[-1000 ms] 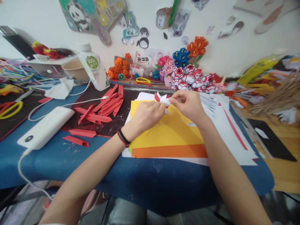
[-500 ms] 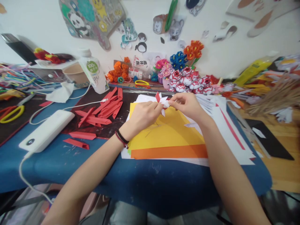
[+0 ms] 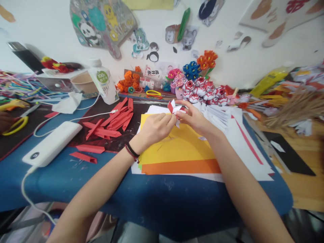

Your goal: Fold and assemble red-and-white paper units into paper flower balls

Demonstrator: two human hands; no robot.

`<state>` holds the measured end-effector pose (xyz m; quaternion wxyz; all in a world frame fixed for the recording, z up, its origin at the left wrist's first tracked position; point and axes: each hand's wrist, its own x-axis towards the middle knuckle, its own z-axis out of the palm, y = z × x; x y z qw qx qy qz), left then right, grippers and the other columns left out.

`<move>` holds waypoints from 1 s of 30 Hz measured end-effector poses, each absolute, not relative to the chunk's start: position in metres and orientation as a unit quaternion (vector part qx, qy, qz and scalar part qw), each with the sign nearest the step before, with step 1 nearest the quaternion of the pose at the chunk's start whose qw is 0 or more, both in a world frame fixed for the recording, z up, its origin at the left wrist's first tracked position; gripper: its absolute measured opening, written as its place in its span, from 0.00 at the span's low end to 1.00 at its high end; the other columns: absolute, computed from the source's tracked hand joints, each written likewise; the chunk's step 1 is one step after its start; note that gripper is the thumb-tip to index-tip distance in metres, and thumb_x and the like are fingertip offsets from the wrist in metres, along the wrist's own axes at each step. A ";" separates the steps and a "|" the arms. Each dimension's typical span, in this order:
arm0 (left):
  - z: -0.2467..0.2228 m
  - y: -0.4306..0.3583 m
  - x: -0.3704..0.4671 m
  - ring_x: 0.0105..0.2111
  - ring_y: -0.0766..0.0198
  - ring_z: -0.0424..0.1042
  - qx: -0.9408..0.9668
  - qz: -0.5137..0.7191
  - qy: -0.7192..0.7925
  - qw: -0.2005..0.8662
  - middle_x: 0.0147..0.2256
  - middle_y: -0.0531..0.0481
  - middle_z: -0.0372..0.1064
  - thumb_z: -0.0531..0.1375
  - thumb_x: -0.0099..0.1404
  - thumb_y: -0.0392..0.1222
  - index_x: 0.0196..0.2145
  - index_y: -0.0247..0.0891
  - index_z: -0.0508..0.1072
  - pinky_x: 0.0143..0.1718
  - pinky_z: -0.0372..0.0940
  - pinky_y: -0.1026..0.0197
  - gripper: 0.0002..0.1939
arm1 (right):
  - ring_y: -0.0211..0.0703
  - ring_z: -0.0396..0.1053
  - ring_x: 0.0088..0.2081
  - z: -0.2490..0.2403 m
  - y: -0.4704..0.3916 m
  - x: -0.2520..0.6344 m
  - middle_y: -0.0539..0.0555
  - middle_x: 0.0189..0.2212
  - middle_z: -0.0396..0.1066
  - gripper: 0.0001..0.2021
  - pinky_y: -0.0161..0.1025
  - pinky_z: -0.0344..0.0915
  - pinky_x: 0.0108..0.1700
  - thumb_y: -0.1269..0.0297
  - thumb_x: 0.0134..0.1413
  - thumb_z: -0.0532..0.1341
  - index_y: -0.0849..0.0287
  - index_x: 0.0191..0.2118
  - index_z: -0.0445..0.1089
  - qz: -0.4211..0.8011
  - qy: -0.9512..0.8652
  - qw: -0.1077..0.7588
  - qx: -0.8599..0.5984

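Observation:
A red and white folded paper flower [image 3: 174, 107] is held over the stack of coloured paper, its pointed petals spread out. My left hand [image 3: 159, 126] grips its near left side, fingers curled and pinched together. My right hand [image 3: 193, 116] closes on the flower's right side with thumb and fingertips; the exact grip is partly hidden by the petals. Below both hands lies a yellow sheet [image 3: 182, 145] on top of an orange sheet [image 3: 182, 166]. Left of my left hand, folded red paper strips [image 3: 118, 116] lie in a loose pile.
A white power bank [image 3: 53, 143] with cables lies at left. Another person's hand [image 3: 5, 122] is at the yellow-handled scissors [image 3: 19, 126]. A white bottle [image 3: 103, 82], finished red-white paper flowers [image 3: 199, 89] and small yellow scissors [image 3: 154, 94] stand or lie behind. White sheets [image 3: 240, 145] spread right.
My right hand has shifted slightly left and turned, its fingers now reaching round the flower's far side. At far left another person's hand has appeared at the scissors. The camera view has tilted slightly.

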<state>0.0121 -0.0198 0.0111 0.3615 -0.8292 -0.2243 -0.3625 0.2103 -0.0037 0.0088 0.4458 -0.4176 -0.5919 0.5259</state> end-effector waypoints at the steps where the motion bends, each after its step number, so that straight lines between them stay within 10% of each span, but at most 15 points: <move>1: 0.011 -0.020 0.012 0.23 0.68 0.63 -0.829 -0.363 -0.223 0.363 0.23 0.54 0.65 0.53 0.76 0.31 0.34 0.36 0.70 0.25 0.53 0.59 0.11 | 0.44 0.74 0.43 0.009 -0.004 0.211 0.52 0.42 0.73 0.32 0.45 0.74 0.47 0.47 0.49 0.73 0.49 0.58 0.66 0.538 -0.587 0.446 -0.409; 30: 0.010 -0.021 0.013 0.22 0.68 0.62 -0.825 -0.364 -0.219 0.372 0.22 0.56 0.65 0.56 0.73 0.31 0.34 0.36 0.69 0.25 0.53 0.59 0.09 | 0.36 0.69 0.31 0.020 -0.014 0.206 0.45 0.30 0.70 0.26 0.36 0.69 0.36 0.57 0.54 0.71 0.52 0.57 0.67 0.603 -0.539 0.442 -0.389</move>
